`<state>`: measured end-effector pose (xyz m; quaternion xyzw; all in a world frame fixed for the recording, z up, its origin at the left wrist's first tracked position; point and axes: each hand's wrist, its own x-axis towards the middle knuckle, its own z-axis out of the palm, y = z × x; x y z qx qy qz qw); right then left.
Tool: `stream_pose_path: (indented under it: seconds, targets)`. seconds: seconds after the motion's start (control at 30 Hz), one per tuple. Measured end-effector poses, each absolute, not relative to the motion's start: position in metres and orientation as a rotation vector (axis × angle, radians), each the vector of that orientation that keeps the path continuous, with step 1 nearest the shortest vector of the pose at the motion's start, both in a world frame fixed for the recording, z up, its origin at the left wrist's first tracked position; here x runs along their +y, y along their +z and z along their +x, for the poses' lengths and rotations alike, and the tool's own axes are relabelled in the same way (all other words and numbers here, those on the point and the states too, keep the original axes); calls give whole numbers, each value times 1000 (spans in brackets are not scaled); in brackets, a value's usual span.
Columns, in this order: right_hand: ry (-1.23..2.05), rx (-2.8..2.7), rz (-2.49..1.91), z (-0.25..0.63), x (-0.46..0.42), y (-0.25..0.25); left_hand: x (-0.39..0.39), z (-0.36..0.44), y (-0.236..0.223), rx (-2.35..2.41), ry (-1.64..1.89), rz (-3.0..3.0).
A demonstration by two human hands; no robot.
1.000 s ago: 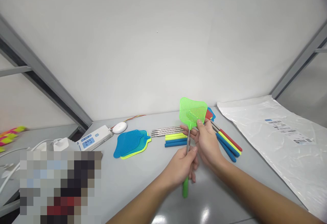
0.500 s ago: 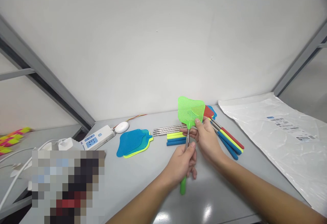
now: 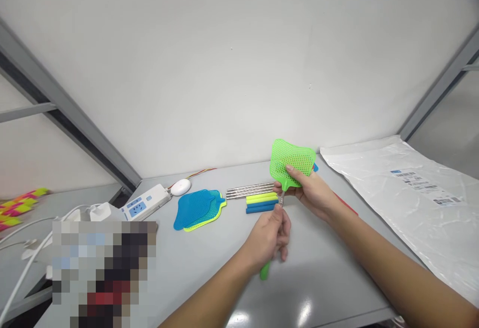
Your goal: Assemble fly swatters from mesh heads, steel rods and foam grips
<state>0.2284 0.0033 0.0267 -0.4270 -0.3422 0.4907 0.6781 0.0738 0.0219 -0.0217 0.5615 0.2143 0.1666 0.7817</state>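
Note:
A bright green fly swatter point(image 3: 290, 156) is held between my two hands, tilted a little to the right. My right hand point(image 3: 309, 186) grips its perforated head, thumb on the front face. Lower down, my left hand point(image 3: 267, 236) is closed round the metal rod, and the green handle end point(image 3: 265, 270) sticks out below it. Just behind lie several metal rods point(image 3: 249, 191), with yellow grips point(image 3: 260, 198) and blue grips point(image 3: 258, 207) in front of them. To the left, blue swatter heads point(image 3: 194, 208) overlap a yellow one point(image 3: 202, 224). My right arm covers most of the swatters at the right.
A white plastic mailer point(image 3: 404, 193) covers the table's right side. On the left are a power strip point(image 3: 144, 203), a white oval device point(image 3: 180, 187), and cables. A pixelated patch hides the front left. The wall point(image 3: 232, 93) stands behind the table.
The green swatter has tilted rightward, its head moving right. My right hand has shifted further onto the head, and its forearm now hides most of the swatters at the right.

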Motion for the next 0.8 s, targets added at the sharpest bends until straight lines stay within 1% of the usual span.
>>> stream_pose_path:
  seconds: [0.3,0.5,0.7,0.8]
  targets:
    - [1041,-764,-929,215,-2,30,26,72,-1,412,269,1109]
    - [1065,-762,-969,214,-1,28,27,70,-5,441,267,1096]
    - [1139,-809,-1011,216,1,18,19,76,-14,440,389,1073]
    - [1122,-954,-1075,207,-2,12,20,78,-14,457,594,1095]
